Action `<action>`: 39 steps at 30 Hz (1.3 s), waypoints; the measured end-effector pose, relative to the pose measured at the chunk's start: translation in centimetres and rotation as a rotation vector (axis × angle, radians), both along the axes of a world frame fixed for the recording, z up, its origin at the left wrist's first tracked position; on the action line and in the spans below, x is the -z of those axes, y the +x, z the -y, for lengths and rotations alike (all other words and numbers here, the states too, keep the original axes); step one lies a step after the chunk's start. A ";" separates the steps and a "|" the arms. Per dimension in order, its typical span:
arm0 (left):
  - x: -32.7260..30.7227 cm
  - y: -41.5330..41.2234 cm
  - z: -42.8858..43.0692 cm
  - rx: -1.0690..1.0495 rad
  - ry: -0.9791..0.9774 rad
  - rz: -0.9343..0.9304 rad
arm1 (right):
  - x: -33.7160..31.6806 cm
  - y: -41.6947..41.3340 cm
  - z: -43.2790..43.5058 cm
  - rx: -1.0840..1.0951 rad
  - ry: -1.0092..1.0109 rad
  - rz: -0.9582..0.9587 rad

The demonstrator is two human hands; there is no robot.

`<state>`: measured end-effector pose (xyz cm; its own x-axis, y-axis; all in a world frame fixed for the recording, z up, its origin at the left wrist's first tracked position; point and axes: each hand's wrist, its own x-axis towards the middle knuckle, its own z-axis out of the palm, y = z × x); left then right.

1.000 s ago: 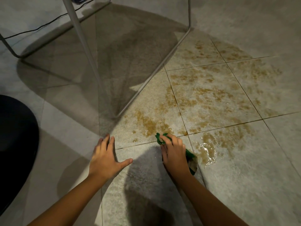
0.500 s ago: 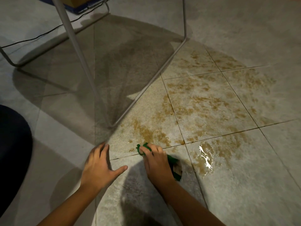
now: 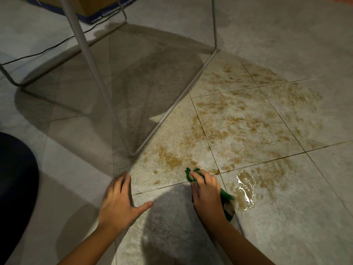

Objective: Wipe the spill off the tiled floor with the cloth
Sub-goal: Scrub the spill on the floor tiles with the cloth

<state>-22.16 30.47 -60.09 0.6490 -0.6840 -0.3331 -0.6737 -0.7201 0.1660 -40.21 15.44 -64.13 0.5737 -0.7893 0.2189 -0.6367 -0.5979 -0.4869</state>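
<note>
A wide brown spill [image 3: 238, 123] stains several grey floor tiles, with a shiny wet puddle [image 3: 245, 190] at its near edge. My right hand [image 3: 207, 192] grips a crumpled green cloth [image 3: 191, 175] and presses it on the floor at the spill's near left edge; most of the cloth is hidden under the hand. My left hand [image 3: 120, 199] lies flat on a dry tile to the left, fingers spread, holding nothing.
A white metal frame leg [image 3: 172, 111] runs along the floor right beside the spill's left edge, with upright tubes [image 3: 82, 44] behind. A black cable [image 3: 47, 49] and a blue-edged box [image 3: 91, 14] lie at the back. A dark rounded object [image 3: 15, 188] is at the left.
The right hand slid the cloth left, then back right and slightly forward along the grout line. The view shifted back, showing more of the frame. The left hand stayed flat.
</note>
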 end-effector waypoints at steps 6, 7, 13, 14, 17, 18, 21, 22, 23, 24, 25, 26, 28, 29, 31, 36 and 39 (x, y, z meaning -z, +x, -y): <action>0.1 -0.1 0.1 -0.014 -0.022 0.007 | 0.1 1.3 -3.4 -0.072 -0.108 0.024; 0.1 -0.1 0.1 -0.017 -0.018 0.012 | 0.0 1.8 -3.6 -0.104 -0.118 0.000; -0.3 -0.1 0.1 -0.015 -0.007 0.004 | -1.1 3.5 -1.3 -0.235 -0.166 -0.040; -0.5 -0.1 0.1 -0.013 -0.006 0.005 | -1.1 3.4 -0.8 -0.257 -0.164 -0.040; -0.8 -0.1 0.3 -0.002 0.008 0.009 | -0.8 2.8 0.6 -0.218 -0.197 -0.057; -0.9 0.0 0.3 0.000 0.013 0.009 | -0.6 2.6 0.9 -0.171 -0.191 -0.058; -1.4 0.0 0.3 0.017 0.009 -0.010 | -0.5 2.1 1.2 -0.057 -0.129 -0.061; -1.5 0.0 0.3 0.022 -0.004 -0.022 | -0.8 2.0 1.1 -0.040 -0.117 -0.070; -1.7 0.1 0.3 0.022 -0.019 -0.032 | -1.0 1.9 0.8 -0.034 -0.103 -0.083; -1.8 0.3 0.4 0.019 -0.041 -0.032 | -1.1 1.9 0.3 -0.021 -0.070 -0.095; -1.8 0.5 0.4 0.014 -0.066 -0.024 | -1.3 1.9 -0.4 -0.021 -0.014 -0.100; -1.7 0.7 0.3 0.008 -0.082 -0.021 | -1.5 2.0 -1.3 -0.036 0.010 -0.089; -1.5 1.0 0.4 0.001 -0.082 -0.036 | -1.3 2.3 -3.2 -0.158 -0.087 -0.065; -1.4 1.1 0.4 0.003 -0.068 -0.039 | -1.2 2.5 -4.0 -0.217 -0.106 -0.088; -1.1 1.0 0.6 0.005 -0.058 -0.030 | -1.3 3.6 -4.5 -0.275 -0.104 -0.123; -1.2 1.2 0.6 -0.008 -0.056 -0.045 | -0.6 6.3 -2.2 -0.268 -0.200 -0.065; -1.3 1.2 0.6 -0.010 -0.052 -0.053 | -0.2 6.3 -0.5 -0.239 -0.225 -0.067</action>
<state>-20.98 29.83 -58.80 0.6382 -0.6950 -0.3312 -0.6559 -0.7161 0.2389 -33.95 15.95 -63.91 0.7558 -0.5665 0.3284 -0.4914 -0.8222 -0.2873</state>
